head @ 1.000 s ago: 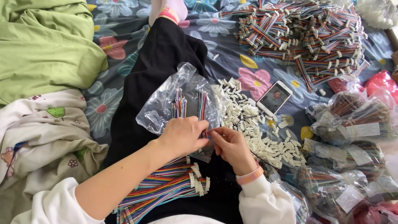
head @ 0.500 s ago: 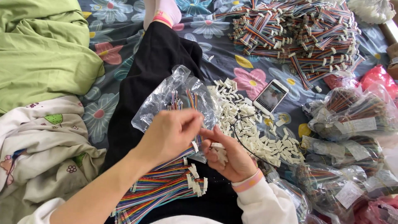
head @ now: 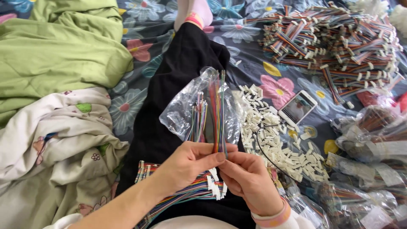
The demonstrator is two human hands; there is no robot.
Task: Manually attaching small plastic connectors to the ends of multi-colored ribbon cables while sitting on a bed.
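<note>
Both hands pinched on one thin strand of coloured wires, held upright over my lap.

My left hand (head: 190, 163) and right hand (head: 248, 180) meet fingertip to fingertip, closed on the lower end of the wire strand (head: 218, 114), which stands up in front of the clear plastic bag (head: 186, 112) with more wires inside — the bag rests on my black trouser leg (head: 178, 76). The grip is only at the tips, so I judge the strand could slip or fan apart if I loosen a finger. The finished ribbon bundles (head: 186, 188) lie right under my wrists and could get nudged off my lap, and the loose white connectors (head: 271, 135) beside my knee could scatter into the bedding — hard to find again.
</note>
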